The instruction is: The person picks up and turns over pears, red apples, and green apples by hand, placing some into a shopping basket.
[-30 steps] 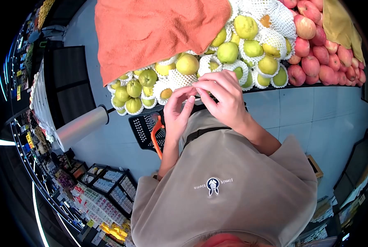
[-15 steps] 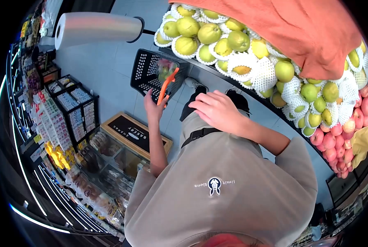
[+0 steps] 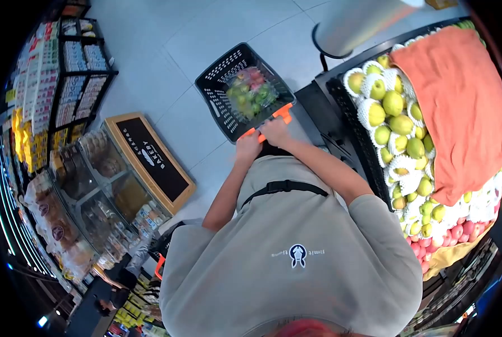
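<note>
A black shopping basket with perforated sides is in front of me, held by its orange handle. Around the left end of that handle my left hand is closed. Right beside it, my right hand grips the handle nearer its middle. Inside the basket lie clear bags of fruit, green pieces mostly, with some reddish ones at the back. Both forearms reach forward past my waist.
To the right, a fruit stand holds green fruit in white foam nets, pink apples and an orange cloth. A plastic bag roll stands ahead. At left are a bakery sign, display case and shelves. Another person is lower left.
My right hand has come from before my waist onto the handle beside my left. The view has turned; the basket now sits more centrally, its contents facing up, and the fruit stand is farther right.
</note>
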Available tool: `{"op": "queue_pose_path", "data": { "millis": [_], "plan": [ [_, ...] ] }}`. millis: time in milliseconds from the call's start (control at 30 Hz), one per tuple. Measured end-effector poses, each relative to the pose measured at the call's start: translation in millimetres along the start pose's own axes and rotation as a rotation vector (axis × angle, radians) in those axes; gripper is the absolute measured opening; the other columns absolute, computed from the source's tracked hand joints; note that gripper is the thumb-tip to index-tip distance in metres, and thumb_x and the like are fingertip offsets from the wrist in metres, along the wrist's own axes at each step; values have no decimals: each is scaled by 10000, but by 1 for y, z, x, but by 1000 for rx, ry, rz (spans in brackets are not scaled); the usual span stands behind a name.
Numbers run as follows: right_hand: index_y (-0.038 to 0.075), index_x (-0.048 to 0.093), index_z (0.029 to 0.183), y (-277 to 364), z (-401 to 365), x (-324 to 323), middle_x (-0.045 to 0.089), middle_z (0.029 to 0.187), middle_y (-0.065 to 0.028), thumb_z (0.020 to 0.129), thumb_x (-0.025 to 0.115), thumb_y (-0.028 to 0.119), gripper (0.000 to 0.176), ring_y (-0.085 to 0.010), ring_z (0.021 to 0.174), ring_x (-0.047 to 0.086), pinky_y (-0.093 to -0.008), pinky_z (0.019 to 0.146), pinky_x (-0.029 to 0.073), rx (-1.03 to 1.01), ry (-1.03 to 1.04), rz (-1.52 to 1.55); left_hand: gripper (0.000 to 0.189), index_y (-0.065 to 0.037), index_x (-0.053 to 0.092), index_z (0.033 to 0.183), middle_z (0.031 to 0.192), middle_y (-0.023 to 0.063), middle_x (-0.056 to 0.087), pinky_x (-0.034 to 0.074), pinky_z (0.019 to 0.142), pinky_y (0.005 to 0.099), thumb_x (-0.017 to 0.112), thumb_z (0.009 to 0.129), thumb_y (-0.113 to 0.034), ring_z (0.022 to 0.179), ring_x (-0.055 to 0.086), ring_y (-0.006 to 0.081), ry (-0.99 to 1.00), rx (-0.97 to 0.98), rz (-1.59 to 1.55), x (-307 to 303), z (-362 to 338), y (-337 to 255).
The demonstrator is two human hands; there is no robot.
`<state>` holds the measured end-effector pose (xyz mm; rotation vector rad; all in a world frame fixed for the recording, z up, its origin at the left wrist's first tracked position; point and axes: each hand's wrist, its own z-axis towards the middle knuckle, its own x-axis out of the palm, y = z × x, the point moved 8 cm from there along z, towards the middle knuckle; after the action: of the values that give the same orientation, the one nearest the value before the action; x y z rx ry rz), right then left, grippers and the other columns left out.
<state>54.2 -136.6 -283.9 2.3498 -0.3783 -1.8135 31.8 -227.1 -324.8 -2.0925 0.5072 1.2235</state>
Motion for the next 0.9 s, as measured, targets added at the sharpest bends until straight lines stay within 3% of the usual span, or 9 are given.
{"op": "queue_pose_path", "data": {
  "millis": [67,300,400,467,700,900],
  "plan": [
    [135,723,934,-1,13,37,701,899,-83,760,660,197,195,-276,836,693,-424,721,528,19,391,-8,236,-174,672,1020,762,143,693,564,641,481,688,791,-232,715,692,347,46,35,-34,4,6,8],
    [136,721,943,1,43,31,723,864,-114,773,638,185,196,-295,820,710,-434,707,565,54,373,2,156,-154,674,912,736,114,684,552,599,469,684,765,-204,696,685,340,-78,40,-109,-28,27,29],
    [122,731,843,0,65,18,729,847,-96,772,629,188,141,-271,781,717,-434,706,545,23,262,0,119,-147,672,864,736,92,685,543,581,462,681,758,-201,691,684,327,-147,53,-113,-42,43,39],
    [144,717,945,-1,80,27,723,831,-117,784,639,217,193,-298,809,711,-434,691,565,-5,323,7,106,-140,675,838,747,73,690,542,577,447,676,744,-188,693,685,310,-167,45,-130,-51,54,47],
    [117,697,940,-14,133,8,716,813,-137,795,632,250,207,-326,767,703,-465,684,564,37,330,135,101,-135,711,785,766,65,694,544,600,412,657,700,-149,687,685,289,-136,29,-83,-72,111,70],
    [107,704,914,-38,197,1,717,847,-140,805,605,286,233,-335,819,700,-468,705,566,100,409,231,81,-133,702,749,772,62,686,538,634,397,640,702,-152,736,689,252,-111,101,-14,-95,176,90]
  ]
}}
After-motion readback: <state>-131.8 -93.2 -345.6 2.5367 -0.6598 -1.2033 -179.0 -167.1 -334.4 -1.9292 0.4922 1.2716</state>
